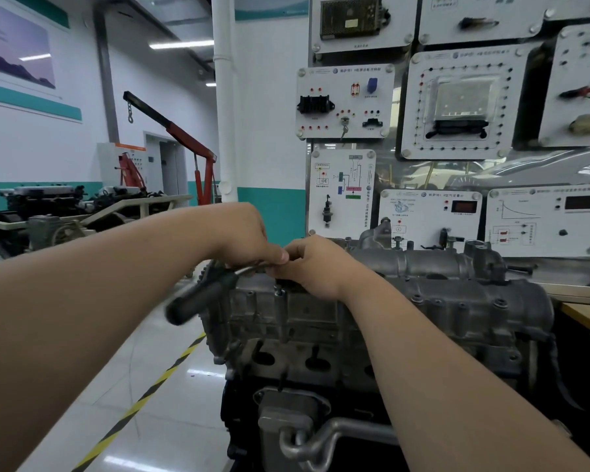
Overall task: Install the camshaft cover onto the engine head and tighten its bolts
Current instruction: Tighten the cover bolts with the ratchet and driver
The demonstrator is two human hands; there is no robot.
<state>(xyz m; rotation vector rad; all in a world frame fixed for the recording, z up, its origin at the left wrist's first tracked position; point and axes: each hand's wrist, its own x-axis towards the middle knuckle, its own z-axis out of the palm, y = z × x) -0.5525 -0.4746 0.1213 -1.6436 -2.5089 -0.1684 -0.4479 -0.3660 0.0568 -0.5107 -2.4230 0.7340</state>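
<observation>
Camshaft cover [433,267] sits on the engine head [321,321], stretching right from both hands, which are bunched at its left end. Left hand [249,240] grips the wrench [198,298] shank, black handle poking out near-left; right hand [317,267] curls down touching it, can't tell what it holds.
</observation>
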